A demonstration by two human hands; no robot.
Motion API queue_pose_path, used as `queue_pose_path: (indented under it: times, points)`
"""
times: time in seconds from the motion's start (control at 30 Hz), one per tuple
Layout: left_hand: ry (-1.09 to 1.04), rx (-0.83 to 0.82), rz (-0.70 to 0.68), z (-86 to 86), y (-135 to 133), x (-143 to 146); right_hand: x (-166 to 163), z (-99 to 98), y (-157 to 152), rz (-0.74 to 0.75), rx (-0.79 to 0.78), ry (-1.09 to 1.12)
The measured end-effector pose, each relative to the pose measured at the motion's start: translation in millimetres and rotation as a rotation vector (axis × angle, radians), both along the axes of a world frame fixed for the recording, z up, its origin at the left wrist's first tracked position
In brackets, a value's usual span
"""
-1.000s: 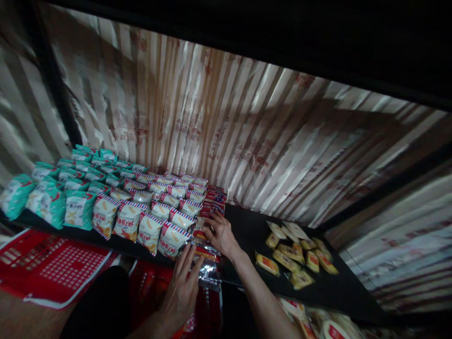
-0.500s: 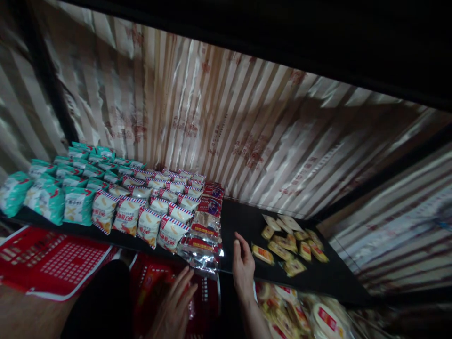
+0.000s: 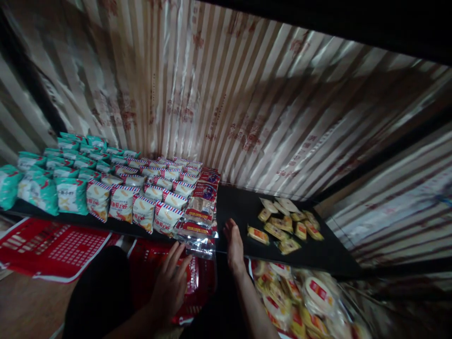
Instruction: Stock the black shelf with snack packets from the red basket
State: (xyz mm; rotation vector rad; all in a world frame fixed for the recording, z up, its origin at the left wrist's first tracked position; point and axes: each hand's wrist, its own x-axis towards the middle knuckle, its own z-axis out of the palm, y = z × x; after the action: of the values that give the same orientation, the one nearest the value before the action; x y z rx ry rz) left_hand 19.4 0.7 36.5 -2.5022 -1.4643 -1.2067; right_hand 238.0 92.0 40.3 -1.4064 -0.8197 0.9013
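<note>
A row of red-and-clear snack packets (image 3: 199, 210) lies stacked from front to back on the black shelf (image 3: 233, 200). My left hand (image 3: 173, 278) is just below the row's silvery front end, fingers spread, holding nothing. To the right of the packets, my right hand (image 3: 233, 242) stands on edge over the shelf's front, its fingers extended and nothing in it. Whether either hand touches a packet I cannot tell. White snack bags with striped edges (image 3: 167, 217) stand left of the packets. Small yellow-wrapped snacks (image 3: 277, 230) lie loose to the right of my right hand.
Teal snack bags (image 3: 71, 195) fill the shelf's left end. Below the shelf are a red basket (image 3: 74, 245) at left, another red basket (image 3: 141, 249) in the middle, and a heap of packaged round cakes (image 3: 318, 294) at right. Striped, wrinkled sheeting (image 3: 212, 94) covers the back.
The view has tilted downward, so the shelf sits higher in the picture. My right hand has shifted slightly toward the packets; both hands remain empty.
</note>
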Motion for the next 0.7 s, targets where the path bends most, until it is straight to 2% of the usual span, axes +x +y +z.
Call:
queue_pose_path:
  times: [0.2, 0.37, 0.47, 0.7]
  points:
    - [0.104, 0.144, 0.019, 20.3, 27.0, 11.4, -8.3, -4.3, 35.8, 0.091, 0.002, -0.003]
    - [0.17, 0.189, 0.045, 29.0, 46.7, 16.5, -16.8, -8.2, 52.3, 0.126, 0.039, 0.194]
    - [0.236, 0.182, 0.051, 29.6, 57.7, 16.0, -19.9, -13.3, 57.5, 0.134, 0.032, 0.241]
    - [0.27, 0.205, 0.028, 22.7, 65.5, 18.3, -20.8, -24.8, 58.4, 0.106, -0.034, -0.015]
